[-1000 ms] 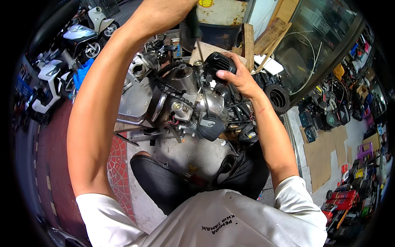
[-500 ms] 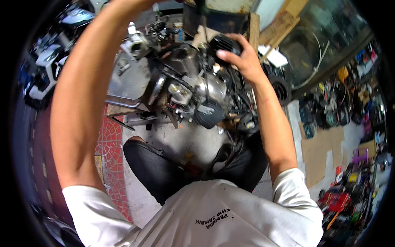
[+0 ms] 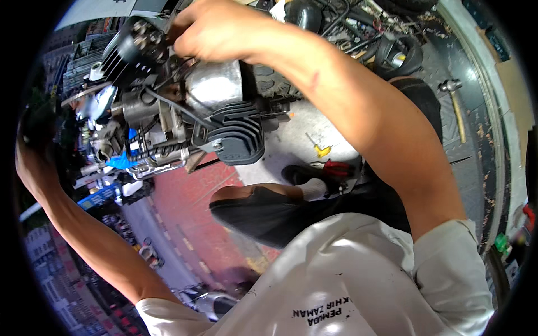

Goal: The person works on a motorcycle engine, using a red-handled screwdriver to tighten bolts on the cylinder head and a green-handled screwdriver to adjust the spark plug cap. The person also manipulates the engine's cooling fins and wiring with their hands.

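Observation:
My left hand [image 3: 31, 145] is at the far left, fingers closed on a dark object [image 3: 39, 120] that is too shaded to name. My right hand [image 3: 204, 33] reaches across the top, its fingers at the side of a black finned engine part [image 3: 129, 56] with metal fittings on top; its grip is partly hidden. Below the hand lies a motorcycle engine with a shiny metal housing [image 3: 213, 84], a rod, a hose and a lower black finned cover [image 3: 232, 143].
Tangled parts and tubes [image 3: 347, 22] lie at the top. A yellow-handled tool [image 3: 321, 150] and red pliers [image 3: 336, 167] lie on the floor near my feet. A hammer [image 3: 460, 117] lies at the right. Scooters and a road show beyond, at the left.
The view has swung round leftward. My left hand, earlier raised at the top, appears at the far left. My right hand still reaches to the black finned part, which appears further left.

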`<state>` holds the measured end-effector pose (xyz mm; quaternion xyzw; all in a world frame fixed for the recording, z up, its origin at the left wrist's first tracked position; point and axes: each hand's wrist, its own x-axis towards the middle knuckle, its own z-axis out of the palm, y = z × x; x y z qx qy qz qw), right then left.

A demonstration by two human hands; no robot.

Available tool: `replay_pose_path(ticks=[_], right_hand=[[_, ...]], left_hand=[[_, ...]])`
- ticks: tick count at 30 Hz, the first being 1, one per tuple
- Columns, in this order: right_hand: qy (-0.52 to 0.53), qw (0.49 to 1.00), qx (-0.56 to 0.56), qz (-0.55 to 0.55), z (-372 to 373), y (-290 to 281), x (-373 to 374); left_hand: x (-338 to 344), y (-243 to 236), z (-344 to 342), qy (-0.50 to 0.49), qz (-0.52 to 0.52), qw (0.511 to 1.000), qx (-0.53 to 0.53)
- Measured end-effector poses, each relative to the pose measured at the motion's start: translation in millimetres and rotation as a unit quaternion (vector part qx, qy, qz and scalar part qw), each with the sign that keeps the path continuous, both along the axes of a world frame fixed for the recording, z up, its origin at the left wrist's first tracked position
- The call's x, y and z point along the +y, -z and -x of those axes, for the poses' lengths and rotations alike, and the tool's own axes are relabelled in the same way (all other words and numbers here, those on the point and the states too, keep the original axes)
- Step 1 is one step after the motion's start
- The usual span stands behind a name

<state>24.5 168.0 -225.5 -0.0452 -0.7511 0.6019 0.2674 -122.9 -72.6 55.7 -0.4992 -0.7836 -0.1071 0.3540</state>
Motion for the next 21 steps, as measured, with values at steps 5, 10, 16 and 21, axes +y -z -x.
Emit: replay_pose_path(ticks=[5,10,16,21], right_hand=[[0.042,0.996,-0.076,0.028,-4,4,-27],[0.039,0.992,-0.086,0.077,7,3,-36],[-0.052,0.979,-0.049,0.190,31,-3,-29],[-0.054,0.985,-0.035,0.162,28,0,-28]], left_hand=[[-7,-28,13,-0.007,-0.016,0.998,-0.055],[-14,-44,24,0.043,-0.211,0.891,-0.400],[-29,-48,33,0.177,-0.193,0.829,-0.494],[-18,-30,13,0.167,-0.214,0.839,-0.472]])
